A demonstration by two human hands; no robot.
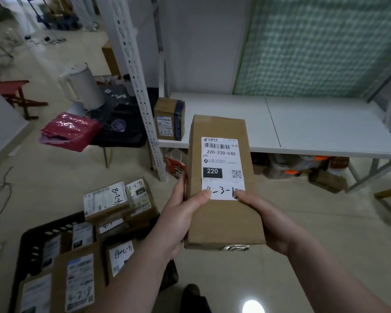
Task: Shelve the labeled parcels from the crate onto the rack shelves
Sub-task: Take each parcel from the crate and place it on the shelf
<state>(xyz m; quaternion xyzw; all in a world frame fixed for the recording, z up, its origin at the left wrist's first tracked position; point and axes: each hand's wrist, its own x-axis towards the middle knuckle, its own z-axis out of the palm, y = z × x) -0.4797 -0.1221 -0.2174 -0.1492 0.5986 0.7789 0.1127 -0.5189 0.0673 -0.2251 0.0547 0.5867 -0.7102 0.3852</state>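
Observation:
I hold a long brown cardboard parcel (221, 220) in front of me, label up, with a white shipping label and a handwritten code starting 4-3-1. My left hand (181, 218) grips its left side with the thumb on the label. My right hand (264, 220) grips its right side, thumb covering the end of the code. The black crate (35, 242) at the lower left holds several labeled parcels. The white rack shelf (303, 123) lies ahead, with one small brown parcel (169, 118) standing at its left end by the perforated upright (142, 91).
A dark side table (127, 134) left of the rack carries a white kettle (81, 86) and a red bag (70, 131). Boxes, containers and a red paper bag (176, 166) sit under the shelf. A green patterned panel (321, 46) leans behind the shelf. Cables lie on the floor at far left.

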